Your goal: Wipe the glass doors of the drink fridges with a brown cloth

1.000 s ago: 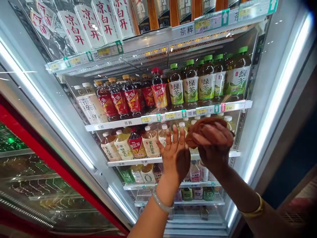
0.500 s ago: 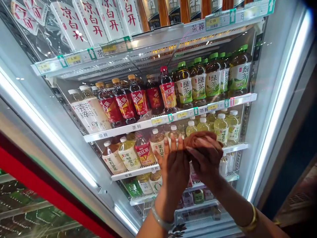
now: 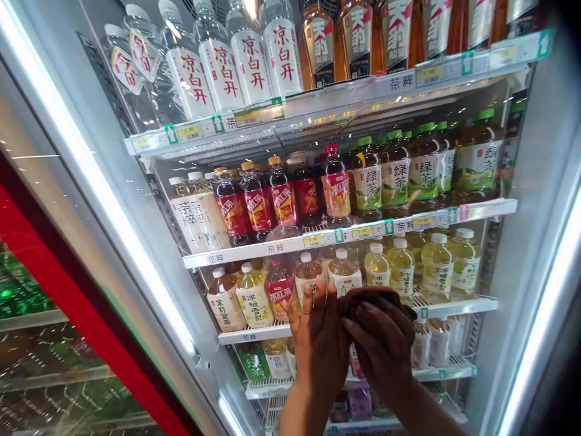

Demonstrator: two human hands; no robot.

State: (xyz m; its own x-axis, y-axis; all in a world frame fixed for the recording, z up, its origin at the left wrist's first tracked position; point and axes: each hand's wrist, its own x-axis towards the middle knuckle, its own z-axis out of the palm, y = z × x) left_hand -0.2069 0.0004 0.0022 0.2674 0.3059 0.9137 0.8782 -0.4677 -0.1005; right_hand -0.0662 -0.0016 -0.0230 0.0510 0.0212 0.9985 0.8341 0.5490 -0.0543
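Landmark: red-capped bottle [image 3: 336, 184], upright in the second row. Against half a second earlier, the brown cloth [image 3: 374, 295] you held sat lower relative to the landmark and less far to its right. Your view had also shifted: caps of the clear water bottles [image 3: 220, 69], above and left of the landmark, had come into frame.

Your right hand [image 3: 385, 342] was closed around the cloth, below and slightly right of the landmark. Your left hand [image 3: 320, 339], below the landmark, was open, fingers raised and parted, close beside the right one. Contact with the clear pane [image 3: 363, 86] could not be told.

Around the landmark: green-capped bottles [image 3: 394, 175] to its right, orange-capped bottles [image 3: 256, 203] to its left, amber bottles [image 3: 358, 42] above, pale yellow bottles [image 3: 438, 269] below right, and a red frame [image 3: 86, 303] far below left. In the way: your hands and the cloth hid parts of the rows below the landmark; the pane, marked by glints and a pinkish smear, crossed in front of it
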